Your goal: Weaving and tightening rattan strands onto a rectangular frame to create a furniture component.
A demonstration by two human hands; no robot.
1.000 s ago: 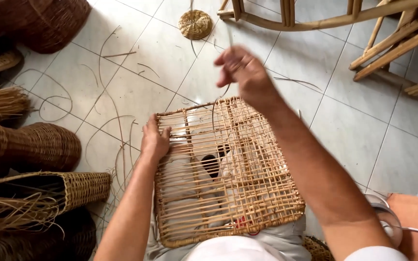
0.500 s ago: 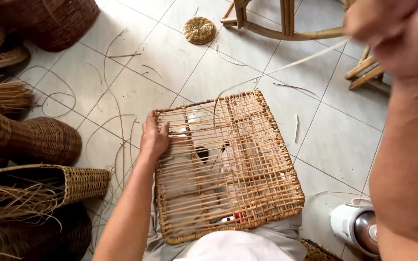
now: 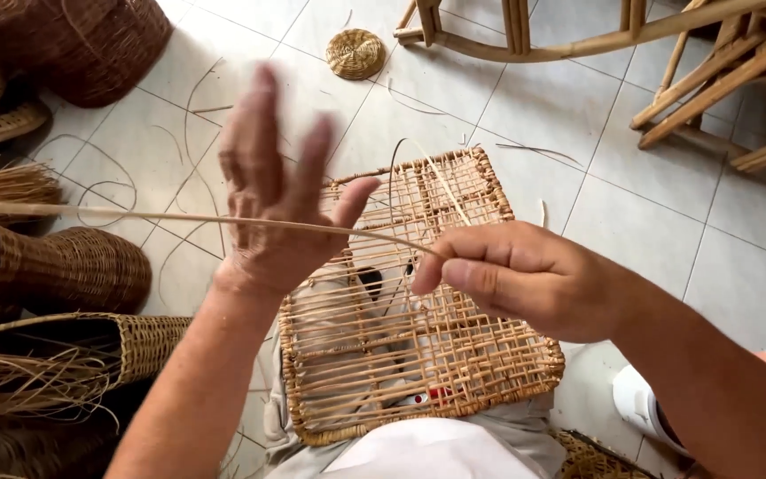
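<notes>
Right hand [image 3: 525, 279] pinching a thin rattan strand [image 3: 179, 217] between thumb and curled fingers, just above a square woven rattan panel [image 3: 418, 355]. Strand drawn taut and running leftward from the pinch, across the palm side of the left hand [image 3: 281, 200], out past the left edge of view. Left hand raised and blurred, fingers spread wide and upright, gripping nothing (strand crossing in front of it, whether touching cannot be told). Panel lying flat on the lap, over pale cloth [image 3: 436, 448], open lattice in the middle, thicker braided rim round the edge, a loose loop of strand [image 3: 410, 164] rising from the far side. Behind the panel, white tiled floor [image 3: 658, 222] strewn with stray curls of cane. Far off near the top, a small round woven coil [image 3: 355, 52] lying alone on the tiles. Top right, legs and rails of wooden furniture frames [image 3: 711, 71]. Along the left side, dark woven baskets [image 3: 90, 44] stacked and lying on their sides, one lighter rectangular basket [image 3: 126, 341] nearer the lap, with bundles of loose fibre [image 3: 19, 377] spilling beside it. Lower right, a white rounded object [image 3: 640, 408] partly hidden by the right forearm, kind unclear
</notes>
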